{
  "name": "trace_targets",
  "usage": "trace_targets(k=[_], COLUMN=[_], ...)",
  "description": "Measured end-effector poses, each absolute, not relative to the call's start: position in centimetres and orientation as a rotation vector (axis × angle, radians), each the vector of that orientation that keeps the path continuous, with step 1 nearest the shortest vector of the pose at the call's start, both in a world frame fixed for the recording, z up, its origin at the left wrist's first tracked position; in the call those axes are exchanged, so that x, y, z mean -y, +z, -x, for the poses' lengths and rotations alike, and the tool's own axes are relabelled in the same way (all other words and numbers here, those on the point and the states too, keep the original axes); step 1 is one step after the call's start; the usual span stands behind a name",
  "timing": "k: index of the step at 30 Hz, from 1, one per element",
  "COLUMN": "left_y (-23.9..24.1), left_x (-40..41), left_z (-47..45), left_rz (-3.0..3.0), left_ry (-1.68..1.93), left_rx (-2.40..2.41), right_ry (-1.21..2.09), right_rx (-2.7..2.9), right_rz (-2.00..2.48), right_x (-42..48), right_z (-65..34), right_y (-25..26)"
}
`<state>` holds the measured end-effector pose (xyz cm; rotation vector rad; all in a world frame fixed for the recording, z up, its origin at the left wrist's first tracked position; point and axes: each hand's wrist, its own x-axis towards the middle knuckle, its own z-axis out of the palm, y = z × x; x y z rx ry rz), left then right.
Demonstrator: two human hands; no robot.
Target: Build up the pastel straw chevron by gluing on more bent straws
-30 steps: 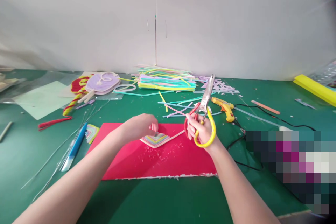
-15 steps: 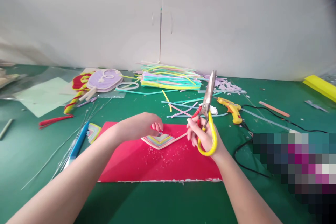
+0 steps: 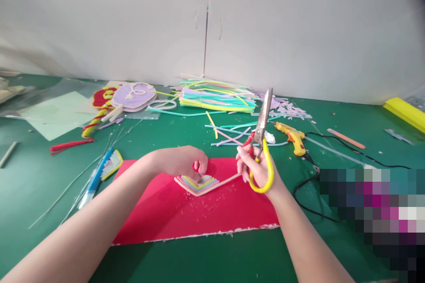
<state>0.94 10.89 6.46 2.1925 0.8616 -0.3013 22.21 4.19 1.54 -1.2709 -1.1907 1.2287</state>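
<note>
My left hand (image 3: 181, 161) presses its curled fingers down on a small diamond-shaped piece made of pastel strips (image 3: 198, 183). That piece lies on a red sheet (image 3: 199, 212) on the green table. My right hand (image 3: 255, 169) grips scissors (image 3: 262, 130) with red and yellow handles, blades shut and pointing up. The fingertips of that hand also pinch the end of a pale strip (image 3: 229, 180) running along the piece's right edge.
A pile of coloured strips (image 3: 215, 97) lies at the back, with loose strips in front of it. A yellow glue gun (image 3: 292, 136) with a black cable sits right of the scissors. A blue tool (image 3: 96, 177), thin wires and another striped piece (image 3: 111, 163) lie left. A beige wall stands behind.
The view shifted slightly. My left hand curled tighter onto the striped piece, which now sits a little lower on the red sheet. My right hand with the scissors stayed nearly still.
</note>
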Motion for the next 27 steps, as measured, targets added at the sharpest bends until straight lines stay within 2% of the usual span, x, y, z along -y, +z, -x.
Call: trace_targets(k=[13,27], left_y=[7.4,7.6], left_x=[-10.4,-11.1], left_z=[-0.9,0.1], left_rz=[-2.254,-2.170], left_ry=[-0.445,-0.496], left_rx=[-0.821,-0.602], right_ry=[0.985,0.987], right_rx=[0.871,0.864], right_rz=[1.419,1.452], right_x=[-5.9,-6.1], right_z=[-23.9,-24.2], right_y=[0.6,0.1])
